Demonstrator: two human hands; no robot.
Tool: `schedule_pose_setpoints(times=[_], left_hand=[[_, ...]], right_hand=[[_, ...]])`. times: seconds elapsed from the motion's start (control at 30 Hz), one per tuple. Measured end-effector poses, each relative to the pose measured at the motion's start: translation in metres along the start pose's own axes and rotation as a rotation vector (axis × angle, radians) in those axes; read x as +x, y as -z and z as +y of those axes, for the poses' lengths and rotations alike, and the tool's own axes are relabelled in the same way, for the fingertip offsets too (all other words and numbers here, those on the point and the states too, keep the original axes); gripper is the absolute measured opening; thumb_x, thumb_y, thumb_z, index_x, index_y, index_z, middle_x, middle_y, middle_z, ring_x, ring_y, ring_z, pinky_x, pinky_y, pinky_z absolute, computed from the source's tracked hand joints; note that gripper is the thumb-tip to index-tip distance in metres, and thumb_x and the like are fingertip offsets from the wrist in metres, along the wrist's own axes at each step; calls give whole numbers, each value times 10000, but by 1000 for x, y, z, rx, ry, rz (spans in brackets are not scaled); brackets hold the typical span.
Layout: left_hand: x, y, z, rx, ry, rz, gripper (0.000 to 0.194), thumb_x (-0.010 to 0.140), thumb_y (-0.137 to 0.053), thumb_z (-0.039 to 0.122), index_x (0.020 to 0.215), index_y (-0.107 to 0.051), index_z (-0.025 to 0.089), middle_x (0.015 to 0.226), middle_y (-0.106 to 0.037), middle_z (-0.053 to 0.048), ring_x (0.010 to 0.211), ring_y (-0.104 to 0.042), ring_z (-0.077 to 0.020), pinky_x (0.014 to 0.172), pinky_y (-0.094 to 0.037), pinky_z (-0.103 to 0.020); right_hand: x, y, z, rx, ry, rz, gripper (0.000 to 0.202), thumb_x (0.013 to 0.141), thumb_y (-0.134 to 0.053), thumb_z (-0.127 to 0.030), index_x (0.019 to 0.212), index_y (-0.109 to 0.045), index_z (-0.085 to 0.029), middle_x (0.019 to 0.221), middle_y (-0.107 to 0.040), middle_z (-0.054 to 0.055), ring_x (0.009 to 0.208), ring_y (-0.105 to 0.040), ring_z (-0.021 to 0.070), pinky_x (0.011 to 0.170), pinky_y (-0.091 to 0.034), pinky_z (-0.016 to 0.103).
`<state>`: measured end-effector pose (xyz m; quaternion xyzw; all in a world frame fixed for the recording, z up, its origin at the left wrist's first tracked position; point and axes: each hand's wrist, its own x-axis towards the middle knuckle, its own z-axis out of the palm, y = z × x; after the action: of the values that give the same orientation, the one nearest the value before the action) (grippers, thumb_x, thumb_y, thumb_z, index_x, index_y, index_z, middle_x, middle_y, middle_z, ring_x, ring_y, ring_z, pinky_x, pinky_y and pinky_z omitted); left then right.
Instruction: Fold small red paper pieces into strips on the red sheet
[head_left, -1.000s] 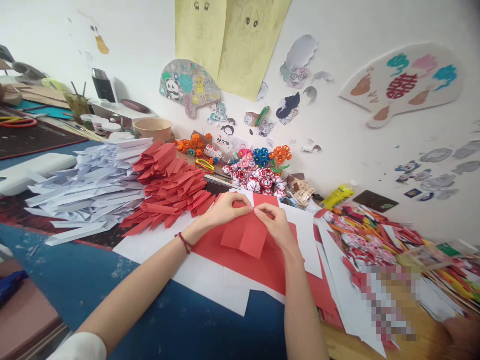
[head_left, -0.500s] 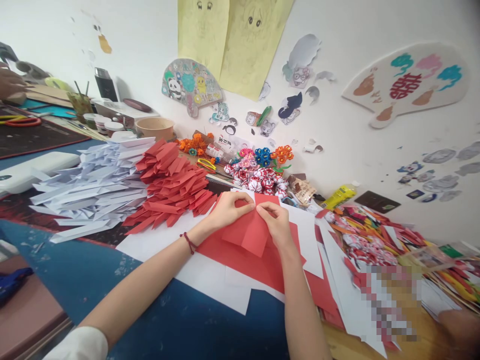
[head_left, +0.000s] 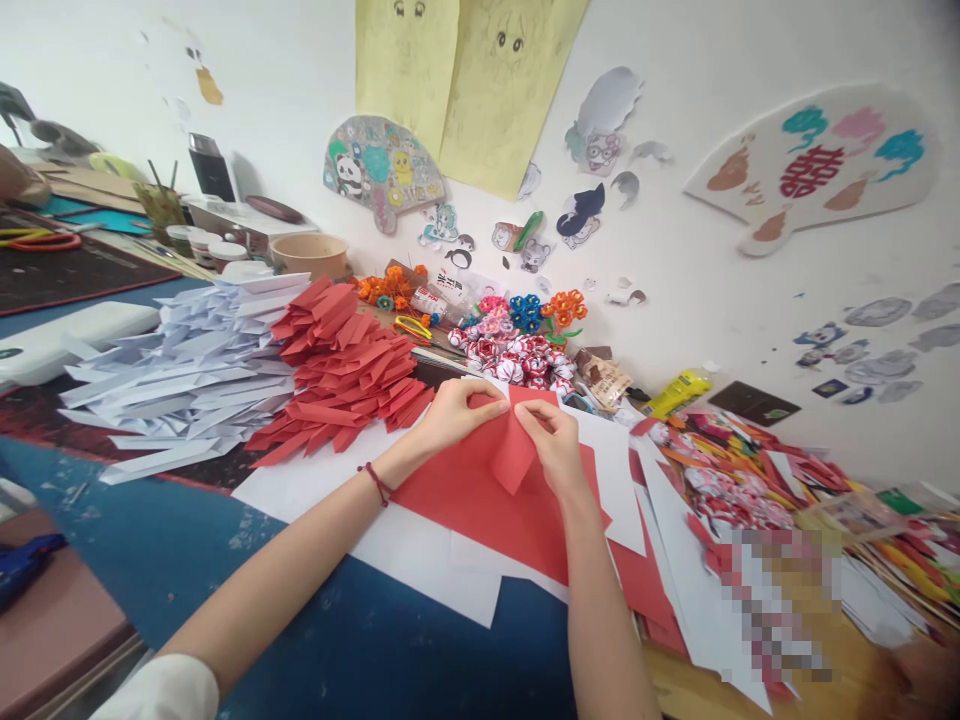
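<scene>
My left hand [head_left: 463, 413] and my right hand [head_left: 553, 437] meet over the stack of paper, fingertips close together. Both pinch the upper edge of a small piece of red paper [head_left: 514, 462], whose free lower part hangs down between them. Beneath it lie larger red sheets [head_left: 480, 520] on white sheets [head_left: 450, 590]. To the left of my left hand is a pile of folded red paper pieces [head_left: 352, 360], and beyond that a pile of folded white paper pieces [head_left: 195, 370]. How the paper is creased under my fingers is hidden.
Behind my hands stand red-and-white paper flowers [head_left: 517, 358] and orange flowers [head_left: 394, 288] along the wall. A tan bowl [head_left: 310, 256] and black bottle [head_left: 211, 168] are at the back left. Colourful paper pieces [head_left: 739, 470] and a yellow bottle [head_left: 679, 392] lie on the right.
The red paper between my hands now looks narrower; its wide left-hand part no longer shows, and one flap hangs down. My hands stay in nearly the same place.
</scene>
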<state>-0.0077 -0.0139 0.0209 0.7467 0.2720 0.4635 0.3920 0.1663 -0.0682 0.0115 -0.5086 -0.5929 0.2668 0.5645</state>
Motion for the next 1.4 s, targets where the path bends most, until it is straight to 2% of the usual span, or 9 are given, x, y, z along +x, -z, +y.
schedule_pose_setpoints(times=[0.17, 0.43, 0.73, 0.9, 0.97, 1.07, 1.13, 1.27, 1.4], left_hand=[[4, 3, -14, -1, 108, 7, 352, 777, -674, 465, 846, -760, 131, 862, -737, -76, 776, -635, -186, 674, -467, -238], [5, 1, -21, 2, 150, 62, 385, 770, -667, 490, 849, -772, 128, 844, -741, -74, 757, -629, -182, 607, -443, -221], [5, 3, -22, -121, 209, 100, 472, 737, -683, 549, 934, -724, 122, 750, -694, -56, 589, -563, -127, 492, -388, -198], [4, 3, -18, -70, 250, 41, 433, 716, -703, 549, 742, -679, 117, 554, -554, 5, 463, -430, -76, 417, -295, -189], [4, 2, -15, -94, 253, 45, 421, 734, -689, 539, 777, -677, 121, 555, -553, 8, 443, -410, -71, 406, -280, -193], [3, 1, -12, -183, 271, 42, 411, 733, -693, 526, 848, -674, 132, 622, -612, -4, 464, -449, -83, 417, -300, -200], [3, 1, -12, -173, 272, 32, 390, 707, -718, 516, 749, -652, 134, 612, -606, -4, 487, -463, -90, 436, -309, -205], [3, 1, -18, -7, 284, 67, 432, 672, -748, 504, 536, -558, 141, 498, -506, 15, 476, -424, -86, 439, -262, -216], [5, 2, -24, -35, 302, 101, 387, 689, -735, 504, 621, -639, 135, 543, -578, 2, 510, -506, -115, 461, -326, -218]], right_hand=[[1, 4, 7, -7, -83, 30, 285, 765, -733, -441, 912, -749, -197, 950, -736, 60, 929, -656, 245, 845, -499, 362], [1, 0, 11, 281, -254, -5, 321, 676, -805, -460, 843, -760, -189, 884, -758, 73, 816, -705, 255, 762, -549, 382], [2, 4, 14, 234, -224, 42, 404, 714, -758, -520, 933, -744, -181, 932, -752, 82, 890, -700, 282, 777, -556, 391], [3, 4, 12, 263, -243, 73, 428, 702, -773, -507, 980, -720, -186, 988, -740, 80, 950, -687, 271, 823, -550, 385], [2, 2, 11, 277, -259, 30, 432, 694, -780, -503, 985, -713, -192, 984, -739, 71, 934, -691, 269, 812, -555, 387], [1, 0, 10, 222, -294, 11, 442, 665, -787, -532, 923, -715, -180, 909, -744, 69, 875, -697, 281, 748, -569, 387], [0, 0, 11, 187, -305, 46, 425, 657, -787, -543, 848, -713, -171, 853, -744, 67, 839, -696, 281, 714, -569, 378], [1, 0, 13, 204, -307, 89, 370, 661, -795, -514, 775, -700, -175, 800, -739, 50, 768, -695, 251, 672, -563, 354], [1, 3, 18, 246, -327, 101, 364, 645, -813, -490, 789, -714, -170, 827, -743, 56, 755, -695, 241, 686, -562, 353]])
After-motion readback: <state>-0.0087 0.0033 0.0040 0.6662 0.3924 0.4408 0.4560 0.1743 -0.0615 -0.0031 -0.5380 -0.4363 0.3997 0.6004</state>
